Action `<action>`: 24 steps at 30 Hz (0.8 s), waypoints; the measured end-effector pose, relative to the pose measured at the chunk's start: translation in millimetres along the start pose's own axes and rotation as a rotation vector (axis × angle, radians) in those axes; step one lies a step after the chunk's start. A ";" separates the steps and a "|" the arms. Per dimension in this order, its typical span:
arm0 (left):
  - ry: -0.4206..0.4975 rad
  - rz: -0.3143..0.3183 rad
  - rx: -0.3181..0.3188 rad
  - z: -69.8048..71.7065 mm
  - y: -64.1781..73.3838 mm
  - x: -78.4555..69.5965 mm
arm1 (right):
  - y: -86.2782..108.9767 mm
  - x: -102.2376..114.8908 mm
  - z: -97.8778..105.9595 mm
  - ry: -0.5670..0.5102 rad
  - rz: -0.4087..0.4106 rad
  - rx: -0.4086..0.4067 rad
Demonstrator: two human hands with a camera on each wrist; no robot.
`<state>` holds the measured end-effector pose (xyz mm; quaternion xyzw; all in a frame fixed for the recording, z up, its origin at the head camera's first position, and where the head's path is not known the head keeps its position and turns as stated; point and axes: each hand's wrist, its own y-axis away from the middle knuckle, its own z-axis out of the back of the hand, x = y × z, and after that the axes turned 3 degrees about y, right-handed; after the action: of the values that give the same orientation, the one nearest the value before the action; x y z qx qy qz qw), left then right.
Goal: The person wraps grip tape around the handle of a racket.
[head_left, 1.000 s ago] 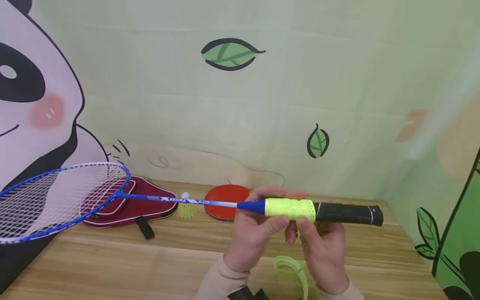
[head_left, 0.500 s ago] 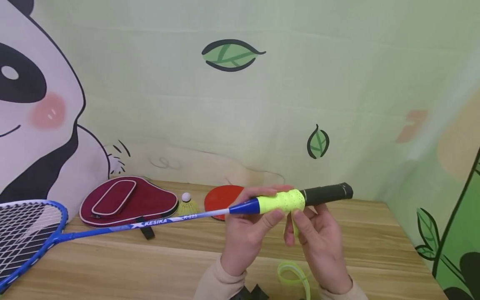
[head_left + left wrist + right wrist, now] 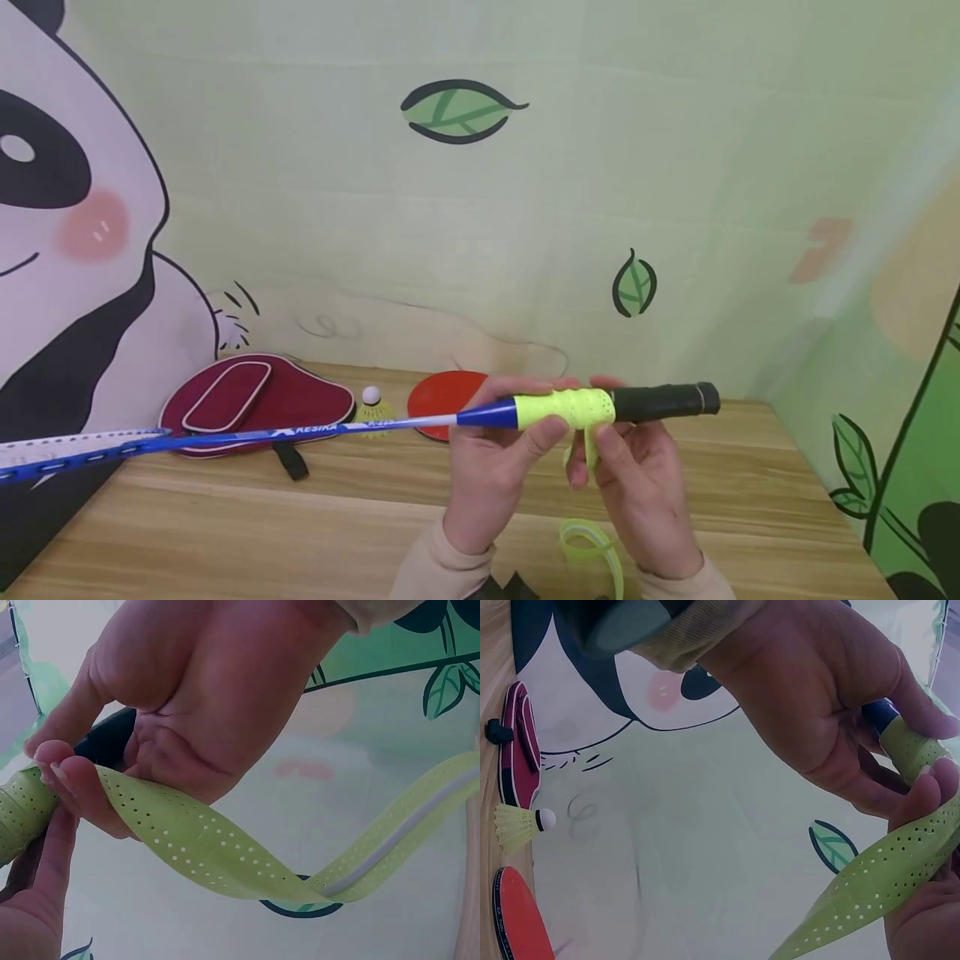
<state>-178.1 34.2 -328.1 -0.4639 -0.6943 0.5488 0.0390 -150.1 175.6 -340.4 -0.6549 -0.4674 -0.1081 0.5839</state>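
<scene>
The person's left hand (image 3: 491, 467) is grasping the handle of a blue-and-white badminton racket (image 3: 247, 437), its thumb pressing on the front and its fingers reaching behind, probably to steady the racket and keep the finished turns from slipping. The right hand (image 3: 648, 492) is pinching a neon-yellow, perforated strip of grip tape (image 3: 590, 450) just below the handle, seemingly to keep it snug where it is meeting the wrap.

The tape is covering the handle from the dark blue cone (image 3: 487, 414) to about the middle; the black butt end (image 3: 663, 402) is showing bare on the right. Beyond the pinch, the strip is twisting away and curling loosely below the hands; whether it is touching the bench (image 3: 262, 525), I cannot tell.

The racket is hanging above the wood-grained bench, its strung head pointing out past the left edge, likely leaving room to turn the handle. Along the far edge, a dark red zipped case with white piping (image 3: 296, 392), a yellow shuttlecock with a white tip (image 3: 371, 404) and a round red table-tennis bat (image 3: 446, 396) are lying, perhaps set back to leave the front free.
</scene>
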 end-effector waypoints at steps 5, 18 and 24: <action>-0.021 -0.002 -0.021 0.3 -0.1 0.2 | -0.7 -2.0 2.2 -0.110 0.050 0.024; -0.040 0.003 -0.036 -0.3 -1.4 -0.2 | -1.7 -2.2 2.3 -0.117 0.086 0.005; -0.052 0.020 -0.071 -1.0 -0.6 -0.1 | -3.1 -2.2 2.0 -0.064 0.098 0.018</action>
<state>-177.8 34.8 -327.1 -0.4574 -0.7094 0.5361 -0.0012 -154.4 175.9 -340.5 -0.6748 -0.4541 -0.0543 0.5792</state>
